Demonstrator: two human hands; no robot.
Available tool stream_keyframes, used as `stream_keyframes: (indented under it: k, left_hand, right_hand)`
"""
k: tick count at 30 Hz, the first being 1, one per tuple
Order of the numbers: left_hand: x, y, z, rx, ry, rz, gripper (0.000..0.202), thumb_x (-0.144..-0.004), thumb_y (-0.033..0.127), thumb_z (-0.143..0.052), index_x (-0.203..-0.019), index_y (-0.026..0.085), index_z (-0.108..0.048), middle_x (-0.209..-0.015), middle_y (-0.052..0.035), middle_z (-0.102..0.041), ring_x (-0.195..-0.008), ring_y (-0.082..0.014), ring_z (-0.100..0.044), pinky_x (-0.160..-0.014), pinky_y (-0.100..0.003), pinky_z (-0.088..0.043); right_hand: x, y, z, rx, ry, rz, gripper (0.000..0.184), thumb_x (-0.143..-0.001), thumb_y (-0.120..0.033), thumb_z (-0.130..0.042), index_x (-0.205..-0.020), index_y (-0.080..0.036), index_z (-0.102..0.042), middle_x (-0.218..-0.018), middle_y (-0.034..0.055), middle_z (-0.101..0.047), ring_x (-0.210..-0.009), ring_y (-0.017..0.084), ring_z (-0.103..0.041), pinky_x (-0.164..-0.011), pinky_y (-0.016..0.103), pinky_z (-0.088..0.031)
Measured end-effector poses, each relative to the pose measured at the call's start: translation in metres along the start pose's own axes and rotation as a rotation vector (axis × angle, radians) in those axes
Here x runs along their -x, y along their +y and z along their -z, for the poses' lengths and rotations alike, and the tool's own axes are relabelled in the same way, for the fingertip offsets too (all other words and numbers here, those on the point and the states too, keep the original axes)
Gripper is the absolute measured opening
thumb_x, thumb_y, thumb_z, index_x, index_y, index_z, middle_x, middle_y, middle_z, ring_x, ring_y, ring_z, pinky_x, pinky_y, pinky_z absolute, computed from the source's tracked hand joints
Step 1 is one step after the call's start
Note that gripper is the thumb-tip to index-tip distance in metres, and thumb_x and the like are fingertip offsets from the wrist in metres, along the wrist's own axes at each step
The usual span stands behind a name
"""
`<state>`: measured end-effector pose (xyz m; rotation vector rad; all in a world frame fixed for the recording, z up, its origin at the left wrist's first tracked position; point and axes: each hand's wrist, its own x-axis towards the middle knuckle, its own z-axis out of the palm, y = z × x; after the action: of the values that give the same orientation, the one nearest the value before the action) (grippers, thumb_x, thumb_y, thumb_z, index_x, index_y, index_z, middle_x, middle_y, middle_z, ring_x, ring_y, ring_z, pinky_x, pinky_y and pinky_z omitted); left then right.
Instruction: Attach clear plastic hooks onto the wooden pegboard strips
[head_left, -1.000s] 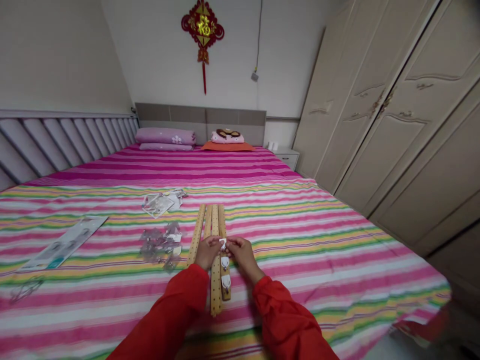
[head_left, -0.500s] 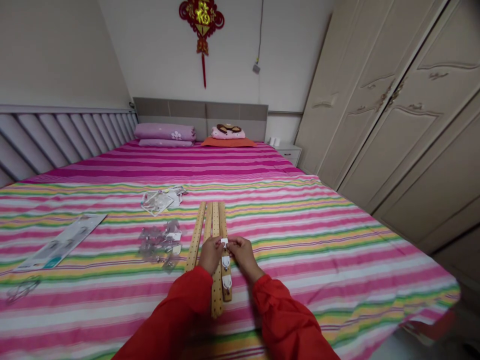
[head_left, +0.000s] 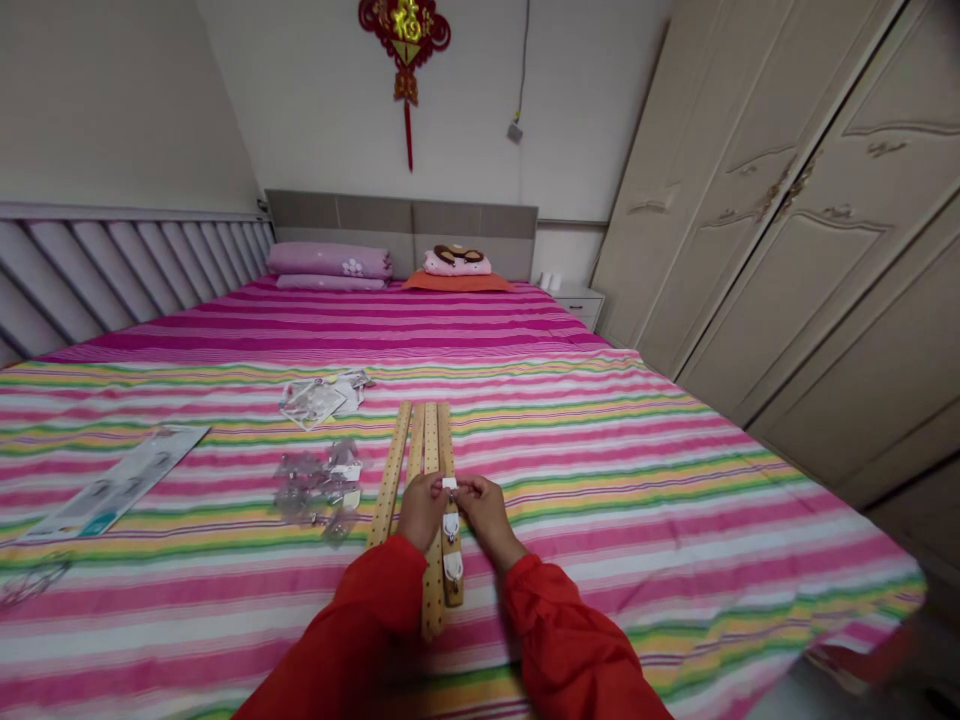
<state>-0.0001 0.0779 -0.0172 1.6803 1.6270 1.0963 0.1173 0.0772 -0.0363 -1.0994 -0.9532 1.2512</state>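
Note:
Several long wooden strips (head_left: pixel 394 455) dotted with small holes lie side by side on the bed. On the rightmost wooden strip (head_left: pixel 445 440), two white pieces with small metal parts sit in a row: an upper white piece (head_left: pixel 451 525) and a lower white piece (head_left: pixel 453 567). Just beyond them is a small white tab (head_left: pixel 449 484), pinched from both sides over the same strip. My left hand (head_left: pixel 420 512) grips its left edge, with the wrist across the strips. From the right, my right hand (head_left: pixel 486 510) closes thumb and fingers on its other edge. The fingertips partly hide it.
Left of the strips lies a pile of small clear plastic bags (head_left: pixel 319 490). Farther back is another heap of clear packets (head_left: pixel 326 398). A long flat package (head_left: pixel 120 480) and a thin wire-like bundle (head_left: pixel 37 580) lie at far left. A wardrobe (head_left: pixel 810 260) borders the right.
Both hands keep their pinch on the small white tab at nearly the same spot. The view has shifted very slightly; nothing else has visibly moved.

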Motion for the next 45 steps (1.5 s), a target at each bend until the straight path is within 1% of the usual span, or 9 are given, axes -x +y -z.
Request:
stream_keyframes:
  k: [12, 14, 17, 19, 23, 28, 33, 39, 45]
  left_hand:
    - [0.007, -0.010, -0.004, -0.088, 0.073, -0.127, 0.025, -0.074, 0.009, -0.057, -0.096, 0.015, -0.069, -0.080, -0.0034, -0.054, -0.074, -0.0137, -0.055, -0.072, -0.028, -0.051]
    - [0.007, -0.010, -0.005, -0.114, 0.074, -0.134, 0.025, -0.076, 0.010, -0.056, -0.096, 0.014, -0.069, -0.081, -0.0036, -0.053, -0.077, -0.0146, -0.055, -0.075, -0.029, -0.050]
    - [0.009, -0.011, -0.004, -0.151, 0.066, -0.156, 0.025, -0.078, 0.010, -0.053, -0.098, 0.015, -0.069, -0.084, -0.0040, -0.052, -0.081, -0.0150, -0.054, -0.078, -0.029, -0.048]
    - [0.011, -0.009, -0.003, -0.195, 0.048, -0.195, 0.025, -0.080, 0.009, -0.050, -0.096, 0.015, -0.069, -0.084, -0.0044, -0.052, -0.082, -0.0157, -0.053, -0.078, -0.029, -0.047]
    - [0.013, -0.003, 0.000, -0.391, -0.019, -0.269, 0.026, -0.083, 0.010, -0.044, -0.087, 0.014, -0.069, -0.082, -0.0060, -0.051, -0.083, -0.0181, -0.051, -0.078, -0.031, -0.045]
    - [0.018, 0.005, 0.006, -0.638, -0.113, -0.292, 0.034, -0.085, 0.007, -0.036, -0.101, 0.015, -0.066, -0.095, -0.0088, -0.055, -0.088, -0.0193, -0.048, -0.082, -0.032, -0.042]
    - [0.019, 0.008, 0.009, -0.770, -0.149, -0.315, 0.036, -0.085, 0.006, -0.038, -0.110, 0.017, -0.062, -0.102, -0.0097, -0.054, -0.094, -0.0208, -0.047, -0.086, -0.034, -0.040]
    - [0.019, 0.000, 0.006, -0.697, -0.098, -0.339, 0.037, -0.083, 0.005, -0.040, -0.109, 0.016, -0.064, -0.101, -0.0097, -0.055, -0.093, -0.0208, -0.049, -0.086, -0.034, -0.042]
    - [0.015, -0.017, 0.005, -0.396, -0.011, -0.258, 0.043, -0.081, 0.003, -0.039, -0.111, 0.018, -0.066, -0.094, -0.0069, -0.057, -0.091, -0.0177, -0.054, -0.087, -0.032, -0.046]
  right_hand:
    - [-0.001, 0.004, 0.000, 0.030, -0.006, 0.042, 0.017, -0.056, -0.022, -0.067, -0.072, -0.016, -0.069, -0.053, -0.0058, -0.053, -0.048, 0.010, -0.044, -0.048, 0.023, -0.038]
    - [-0.002, 0.007, 0.001, 0.058, -0.004, 0.061, 0.021, -0.058, -0.022, -0.066, -0.077, -0.016, -0.070, -0.054, -0.0058, -0.053, -0.049, 0.010, -0.044, -0.048, 0.023, -0.039]
    - [-0.002, 0.012, 0.002, 0.111, -0.016, 0.103, 0.035, -0.062, -0.022, -0.064, -0.096, -0.016, -0.071, -0.057, -0.0051, -0.054, -0.050, 0.011, -0.044, -0.049, 0.023, -0.040]
    - [-0.002, 0.014, 0.004, 0.184, -0.016, 0.156, 0.038, -0.065, -0.022, -0.063, -0.102, -0.018, -0.071, -0.062, -0.0029, -0.059, -0.054, 0.012, -0.047, -0.053, 0.024, -0.043]
    - [0.001, 0.012, 0.006, 0.378, -0.020, 0.277, 0.028, -0.073, -0.022, -0.060, -0.097, -0.020, -0.075, -0.071, 0.0019, -0.063, -0.064, 0.016, -0.055, -0.063, 0.029, -0.047]
    - [0.008, 0.005, 0.005, 0.566, -0.087, 0.385, 0.027, -0.084, -0.020, -0.052, -0.099, -0.022, -0.074, -0.071, 0.0032, -0.060, -0.070, 0.018, -0.056, -0.068, 0.030, -0.046]
    - [0.012, 0.002, 0.004, 0.761, -0.134, 0.449, 0.029, -0.090, -0.019, -0.046, -0.105, -0.021, -0.070, -0.074, 0.0035, -0.055, -0.071, 0.018, -0.052, -0.068, 0.028, -0.043]
    - [0.012, 0.004, 0.006, 0.839, -0.152, 0.423, 0.031, -0.091, -0.019, -0.045, -0.112, -0.021, -0.067, -0.079, 0.0052, -0.054, -0.075, 0.019, -0.054, -0.070, 0.029, -0.043]
    - [0.009, 0.011, 0.014, 0.637, -0.154, 0.395, 0.038, -0.088, -0.025, -0.048, -0.123, -0.022, -0.060, -0.092, 0.0065, -0.064, -0.090, 0.021, -0.058, -0.083, 0.033, -0.045]
